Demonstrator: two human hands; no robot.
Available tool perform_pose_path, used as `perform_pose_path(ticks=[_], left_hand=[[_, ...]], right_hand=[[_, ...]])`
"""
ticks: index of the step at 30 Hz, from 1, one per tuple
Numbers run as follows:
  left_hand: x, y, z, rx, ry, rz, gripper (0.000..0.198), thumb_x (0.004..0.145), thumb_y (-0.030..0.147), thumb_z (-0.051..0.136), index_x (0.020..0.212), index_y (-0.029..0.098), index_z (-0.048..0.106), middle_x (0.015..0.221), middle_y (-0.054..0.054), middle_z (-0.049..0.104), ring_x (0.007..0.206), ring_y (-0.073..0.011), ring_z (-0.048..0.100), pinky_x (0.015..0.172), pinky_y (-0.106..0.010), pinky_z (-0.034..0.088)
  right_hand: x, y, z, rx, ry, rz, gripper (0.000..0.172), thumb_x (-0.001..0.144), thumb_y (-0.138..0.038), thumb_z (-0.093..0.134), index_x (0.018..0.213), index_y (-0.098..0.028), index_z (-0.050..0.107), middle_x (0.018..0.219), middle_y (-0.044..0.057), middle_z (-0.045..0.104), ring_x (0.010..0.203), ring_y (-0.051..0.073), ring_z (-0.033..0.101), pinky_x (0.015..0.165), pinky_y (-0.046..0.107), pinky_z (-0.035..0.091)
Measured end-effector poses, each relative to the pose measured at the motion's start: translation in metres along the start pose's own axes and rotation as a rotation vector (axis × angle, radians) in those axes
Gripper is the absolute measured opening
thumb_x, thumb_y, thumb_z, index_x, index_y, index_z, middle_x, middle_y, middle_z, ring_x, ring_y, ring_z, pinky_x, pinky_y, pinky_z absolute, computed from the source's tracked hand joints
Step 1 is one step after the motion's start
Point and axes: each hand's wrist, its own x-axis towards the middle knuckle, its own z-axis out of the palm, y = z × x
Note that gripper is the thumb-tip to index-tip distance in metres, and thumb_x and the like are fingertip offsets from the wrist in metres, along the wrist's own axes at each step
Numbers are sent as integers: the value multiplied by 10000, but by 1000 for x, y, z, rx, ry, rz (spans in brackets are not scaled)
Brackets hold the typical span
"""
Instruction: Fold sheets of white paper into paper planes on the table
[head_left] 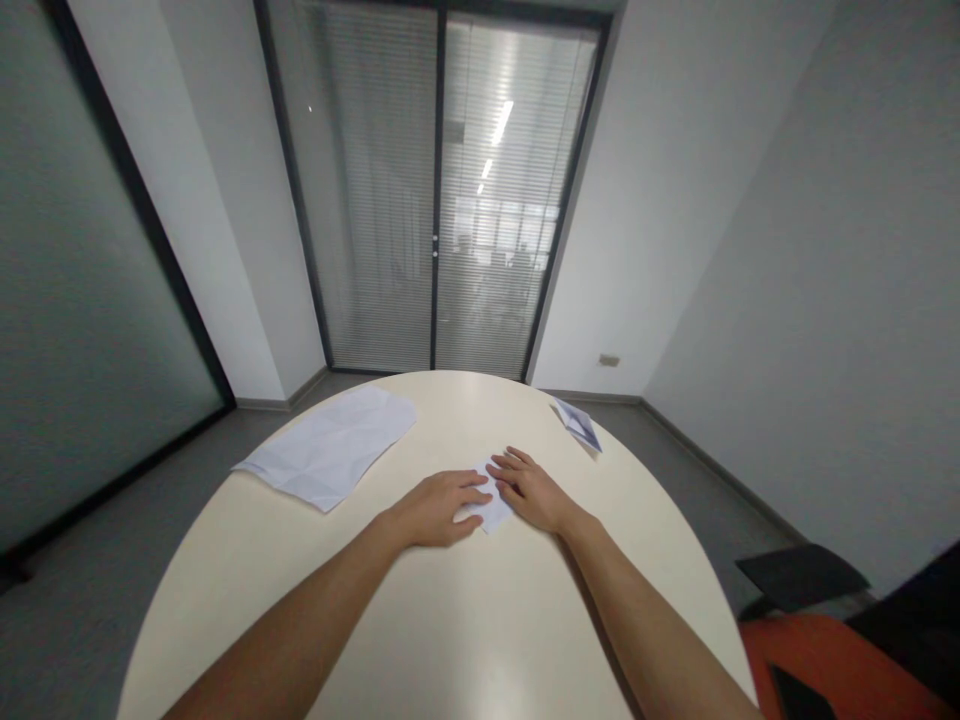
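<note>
A frosted glass panel fills the left edge of the frame. Left of centre, a large creased white sheet lies flat on the round pale table, reaching its rim. At upper middle stands a dark-framed glass door with blinds. Just below the frame's centre, the left hand rests palm down, fingers loosely spread, fingertips on a small white paper. The right hand lies similarly flat and open over the paper's other side; neither grips it. Farther right, a folded paper sits near the table's edge. An orange-seated chair occupies the lower right corner.
</note>
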Motion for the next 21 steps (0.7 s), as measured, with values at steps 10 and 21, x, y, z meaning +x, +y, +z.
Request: perform_pose_path(ticks=[10, 21], left_hand=[[-3, -8, -1, 60, -10, -133, 466, 909, 465, 590, 1324, 251, 601, 1474, -93, 515, 1379, -293, 444, 1147, -471, 335], [-2, -10, 3, 18, 19, -152, 438, 938, 469, 563, 1309, 243, 622, 1470, -87, 523, 1393, -287, 432, 1152, -463, 340]], right_hand=[[-2, 0, -3, 44, 35, 36, 360, 905, -134, 515, 1201, -211, 705, 1271, 106, 679, 1230, 221, 588, 1142, 502, 373], [-4, -10, -9, 144, 35, 131, 334, 825, -144, 578, 1082, -255, 761, 1212, 69, 709, 1143, 229, 639, 995, 402, 514]])
